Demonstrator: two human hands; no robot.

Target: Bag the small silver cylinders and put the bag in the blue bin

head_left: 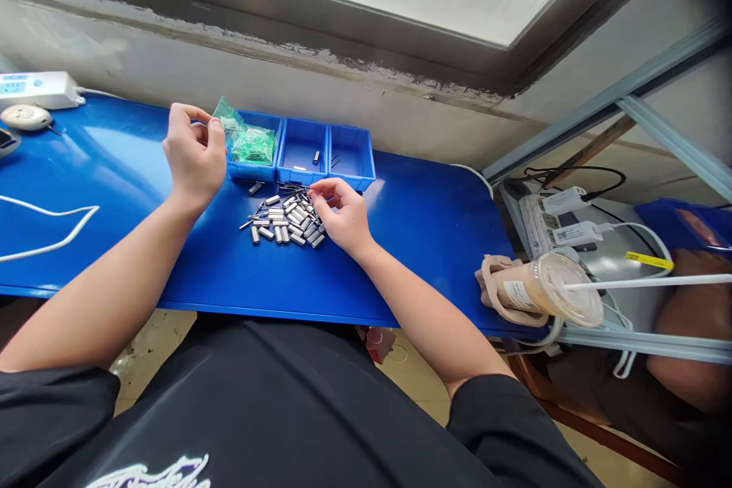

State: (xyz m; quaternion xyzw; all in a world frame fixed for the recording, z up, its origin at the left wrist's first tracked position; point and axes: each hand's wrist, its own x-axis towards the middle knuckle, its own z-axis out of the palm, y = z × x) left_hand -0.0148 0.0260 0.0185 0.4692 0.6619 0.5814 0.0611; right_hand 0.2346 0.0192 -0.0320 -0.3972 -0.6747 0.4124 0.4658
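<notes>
My left hand [197, 152] is closed, thumb and finger pinching the raised edge of a green plastic bag [252, 143]. That bag lies in the left compartment of a blue parts bin [350, 181]. On the blue table, just in front of the bin, is a loose pile of small metal cylinders [294, 223] with thin pins among them. My right hand [341, 217] reaches the pile's right edge, its thumb and fingertips pressed together. Whatever they hold is too small to make out. One small metal cylinder [316, 157] stands in the middle compartment, and a few thin pins [335, 161] lie in the right one.
A drink cup with a straw [523, 290] sits in a cardboard holder at the table's right end. Beyond it are a metal frame [657, 343] and plugged-in chargers [566, 200]. A white cable [51, 248] and a power strip [37, 90] lie on the left.
</notes>
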